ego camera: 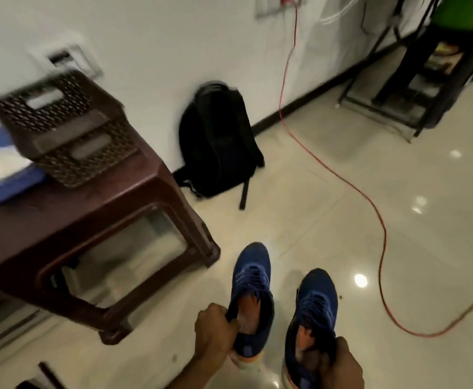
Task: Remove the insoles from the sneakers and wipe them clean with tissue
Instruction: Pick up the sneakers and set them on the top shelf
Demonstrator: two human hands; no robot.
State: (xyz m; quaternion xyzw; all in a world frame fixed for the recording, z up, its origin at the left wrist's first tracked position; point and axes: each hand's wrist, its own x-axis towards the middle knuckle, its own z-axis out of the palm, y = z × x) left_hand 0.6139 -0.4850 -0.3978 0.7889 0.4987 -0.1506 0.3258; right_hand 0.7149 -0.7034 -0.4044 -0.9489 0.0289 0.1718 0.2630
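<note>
Two dark blue mesh sneakers with orange soles are held above the glossy cream tiled floor [327, 192], one in each hand. The left hand [215, 329] is closed on the collar of the left sneaker [253, 299], with the fingers hooked over its inner edge. The right hand [342, 363] is closed around the heel of the right sneaker [311, 318]. Both shoes hang in the air near the lower edge of the view, just beside the front right leg of the dark brown plastic table [111, 220], and apart from each other.

Each sneaker has its long axis running away from the person, toe forward and heel toward the body, with the opening facing up. The toes lean a little to the left. Inside each opening an orange-brown insole [250, 313] shows; both insoles seem to sit flat in their shoes, not yet pulled out.

I think some things could go wrong from here. Each grip holds only the back part of the shoe, so a sneaker could slip and fall on the hard floor. With both hands busy, no hand is free to pull an insole; one shoe must be put down first. The red cable [381, 240] lying across the floor at the right could catch a foot. On the table top, a brown perforated stool [69, 122] takes space beside the blue container with white tissue [2, 167], so reaching the tissue may be awkward. The picture is blurred, so small details are not sure.
</note>
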